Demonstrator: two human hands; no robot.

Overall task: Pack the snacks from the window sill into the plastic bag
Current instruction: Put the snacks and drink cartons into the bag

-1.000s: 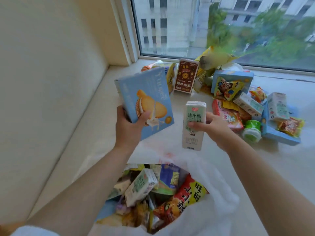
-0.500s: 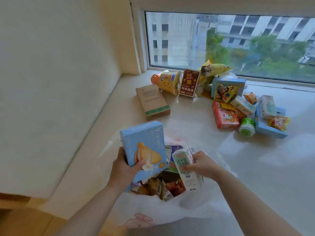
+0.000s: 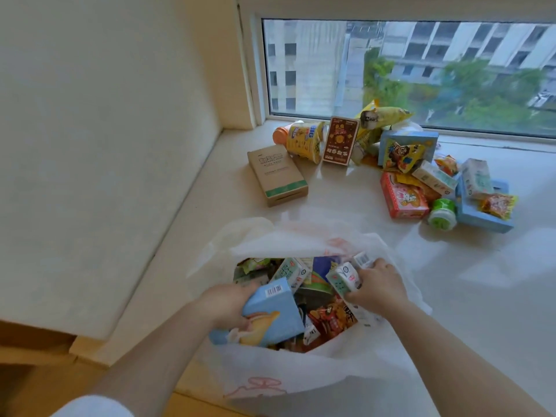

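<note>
A pale, glossy window sill runs from a cream wall on the left to a wide window at the far side, with grey buildings and green trees outside. At the near edge sits an open white plastic bag, already crowded with snack packets, a pink printed drawing on its near face.

The left hand grips a light blue biscuit box, tilted, barcode end up, inside the bag's left side. The right hand is closed around a white and green milk carton at the bag's right side; its print is too blurred to read.

Farther back on the sill lie the remaining snacks: a brown cardboard box lying flat, a yellow cup on its side marked "BIG", an upright dark brown carton with unreadable characters, a red box, a green-lidded tub and blue boxes, partly covered by small packets.
</note>
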